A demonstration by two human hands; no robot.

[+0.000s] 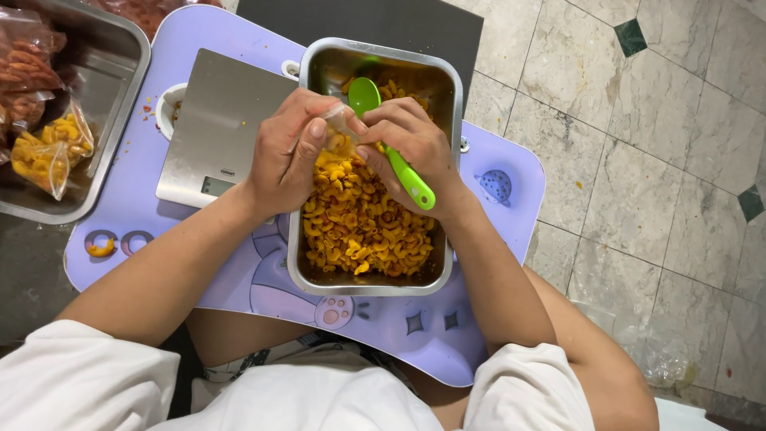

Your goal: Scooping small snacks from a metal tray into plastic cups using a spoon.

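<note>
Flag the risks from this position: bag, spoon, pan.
1. Both hands, left hand and right hand, pinch a small clear bag over the steel pan; a slip likely drops the spiced macaroni.
2. The green spoon is tucked under the right hand, so it may fall.
3. The pan sits near the lap table's edge.

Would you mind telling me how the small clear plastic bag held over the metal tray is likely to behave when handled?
The clear bag is probably floppy: it crumples between the left hand and right hand. It looks thin and glossy, so it may be slippery. Both hands pinch its mouth over the metal tray of pasta snacks, suggesting it won't stay open alone.
</note>
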